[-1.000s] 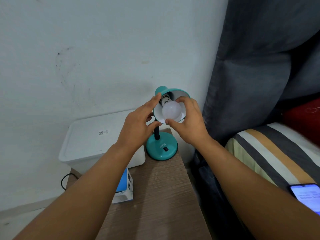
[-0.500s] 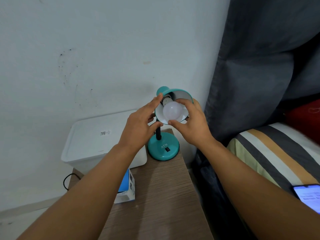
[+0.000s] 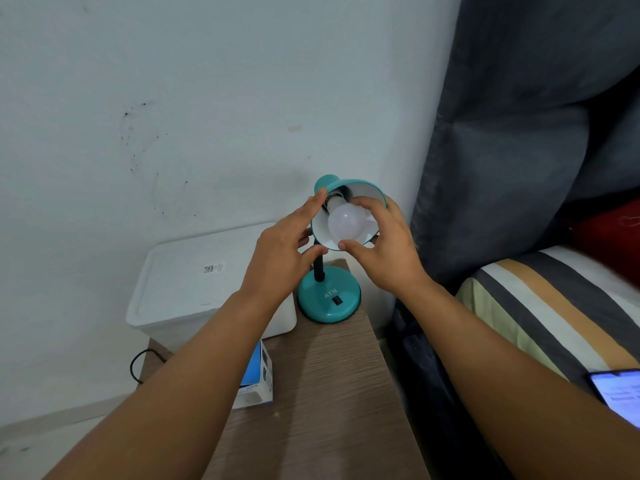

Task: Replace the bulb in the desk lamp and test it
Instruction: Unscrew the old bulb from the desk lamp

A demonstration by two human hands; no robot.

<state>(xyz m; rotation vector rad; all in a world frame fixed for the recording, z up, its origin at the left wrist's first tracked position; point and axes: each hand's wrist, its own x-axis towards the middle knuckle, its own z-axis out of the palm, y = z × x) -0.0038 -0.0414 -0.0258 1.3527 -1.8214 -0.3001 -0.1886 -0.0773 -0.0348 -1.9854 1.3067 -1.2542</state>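
A teal desk lamp stands at the far end of the wooden table, its round base [image 3: 329, 297] bearing a black switch. Its shade [image 3: 363, 190] is tilted toward me, showing the white inside. A frosted white bulb [image 3: 346, 223] sits in the socket, unlit. My left hand [image 3: 287, 247] holds the shade's left rim, index finger along the top and thumb under the lower edge. My right hand [image 3: 384, 251] grips the bulb, thumb at its bottom and fingers curled over its top.
A white lidded plastic box [image 3: 207, 271] stands left of the lamp. A blue and white carton [image 3: 259, 379] lies on the wooden table [image 3: 329, 393], partly under my left forearm. A black cable [image 3: 138, 365] loops off the table's left edge. A lit phone [image 3: 620, 393] lies on the striped bed [image 3: 554, 306], with a dark curtain [image 3: 519, 168] behind.
Both hands stay at the lamp head. My right hand's fingers have shifted slightly round the bulb, and the view has drifted a little.
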